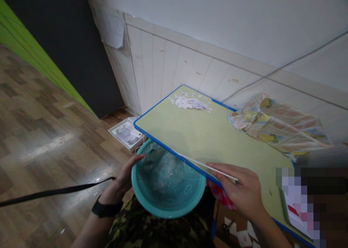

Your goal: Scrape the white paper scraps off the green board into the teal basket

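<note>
- The basket [174, 214] is gripped at its near-left rim by the left hand [123, 179], with the thumb hooked over the edge and the fingers closed beneath; a dark watch [104, 209] is worn on that wrist.
- A thin white strip [206, 165] is pinched in the right hand [241, 193], whose fingers lie nearly flat and closed on the strip's near end; the strip is laid slantwise along the near edge of the table [206, 139].
- The basket is held just below that edge, its far rim tucked under the blue border.
- Judged from this, the rim is best pressed tight under the border so that no gap is left, and the strip is best laid flat on the top so that nothing slips beneath it.
- Inside the basket a pale, blurred mass [165, 172] is seen, probably paper bits; it cannot be made out further.
- A heap of white scraps [189, 103] lies at the far edge of the table, well apart from the strip.
- A patterned cloth [274, 126] lies to the right, and a flat box [126, 134] on the floor beyond the basket.
</note>
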Tool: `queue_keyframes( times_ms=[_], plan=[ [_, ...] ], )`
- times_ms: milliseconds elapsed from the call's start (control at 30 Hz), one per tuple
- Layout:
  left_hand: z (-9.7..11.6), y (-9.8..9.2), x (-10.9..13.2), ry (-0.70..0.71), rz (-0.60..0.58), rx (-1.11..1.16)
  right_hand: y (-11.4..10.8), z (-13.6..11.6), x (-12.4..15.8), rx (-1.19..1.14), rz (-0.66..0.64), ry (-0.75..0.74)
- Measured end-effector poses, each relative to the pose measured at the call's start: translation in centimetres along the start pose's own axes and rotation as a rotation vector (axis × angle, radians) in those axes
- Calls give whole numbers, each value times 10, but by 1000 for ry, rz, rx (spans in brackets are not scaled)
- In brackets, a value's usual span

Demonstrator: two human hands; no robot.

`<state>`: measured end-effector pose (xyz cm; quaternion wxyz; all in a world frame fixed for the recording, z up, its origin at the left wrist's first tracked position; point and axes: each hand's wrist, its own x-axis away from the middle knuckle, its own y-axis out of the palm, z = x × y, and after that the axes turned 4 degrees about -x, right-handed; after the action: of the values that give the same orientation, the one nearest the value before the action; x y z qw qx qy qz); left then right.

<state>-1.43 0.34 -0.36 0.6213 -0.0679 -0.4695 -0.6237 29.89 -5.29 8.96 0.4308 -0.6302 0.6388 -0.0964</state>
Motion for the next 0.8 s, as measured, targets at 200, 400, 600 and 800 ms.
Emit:
queue_keyframes(
  times_ms=[200,400,600,800],
  plan=[
    [-3,-9,-5,-7,-25,-40,-2,-1,-4,39,75,44],
    [-6,-15,-9,-8,-47,-34,6,2,-13,39,96,33],
    [-2,-5,-3,-4,-24,-42,-2,-3,-13,19,36,47],
    [-4,-9,-6,4,-28,-40,-8,-6,-13,29,19,128]
  ],
)
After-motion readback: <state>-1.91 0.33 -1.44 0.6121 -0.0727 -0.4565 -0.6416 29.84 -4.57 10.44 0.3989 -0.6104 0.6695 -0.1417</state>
